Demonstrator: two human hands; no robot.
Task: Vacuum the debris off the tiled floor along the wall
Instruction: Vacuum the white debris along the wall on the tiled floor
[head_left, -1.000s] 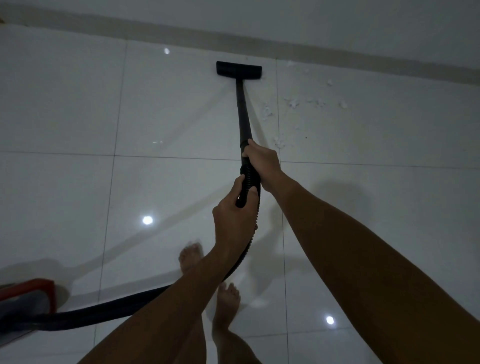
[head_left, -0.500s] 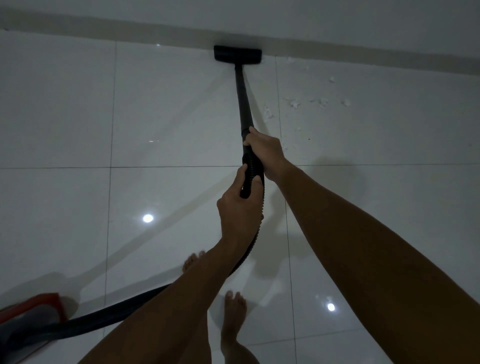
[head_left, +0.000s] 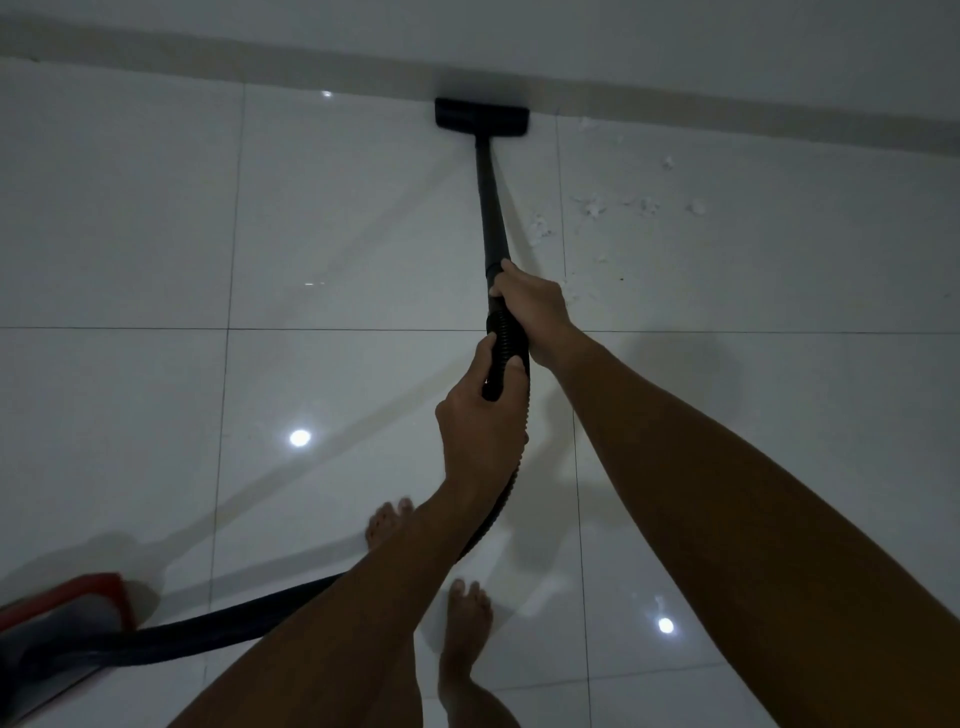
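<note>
Pushed forward since a moment ago, my floor head (head_left: 482, 117) now meets the skirting. Left hand (head_left: 480, 426) grips the ribbed hose (head_left: 503, 347) for steering, right hand (head_left: 530, 307) clasps the wand (head_left: 489, 208); white debris (head_left: 592, 205) waits right of it.

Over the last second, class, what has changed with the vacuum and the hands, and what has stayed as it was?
The floor nozzle was pushed forward from mid-tile up to the skirting at the wall. Both hands kept their grip: the right hand on the wand, the left hand on the ribbed hose. The white debris to the nozzle's right lies unswept.
</note>
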